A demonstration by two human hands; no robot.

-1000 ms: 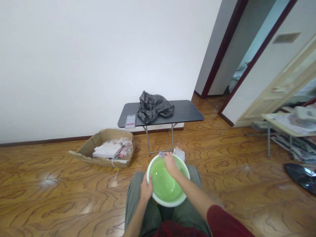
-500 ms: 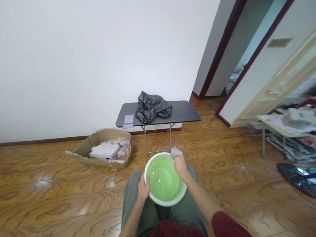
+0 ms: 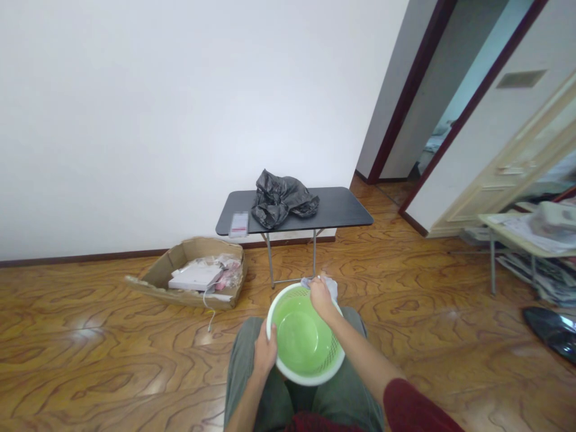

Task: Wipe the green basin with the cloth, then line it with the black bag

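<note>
A round green plastic basket (image 3: 300, 345) with a white rim rests on my lap. My left hand (image 3: 264, 354) is closed on its near left rim. My right hand (image 3: 321, 296) is closed on a small pale cloth (image 3: 328, 284) and presses it against the basket's far rim. The inside of the basket holds nothing that I can see.
A low black folding table (image 3: 342, 207) stands by the white wall with a crumpled black plastic bag (image 3: 281, 198) and a phone (image 3: 239, 223) on it. A torn cardboard box (image 3: 191, 277) of papers lies on the wooden floor to the left. At right are an open doorway and a cluttered table (image 3: 524, 237).
My right hand with the cloth has slid along the far rim, from the basket's middle to its far right edge. The left hand keeps its hold. The view has shifted slightly.
</note>
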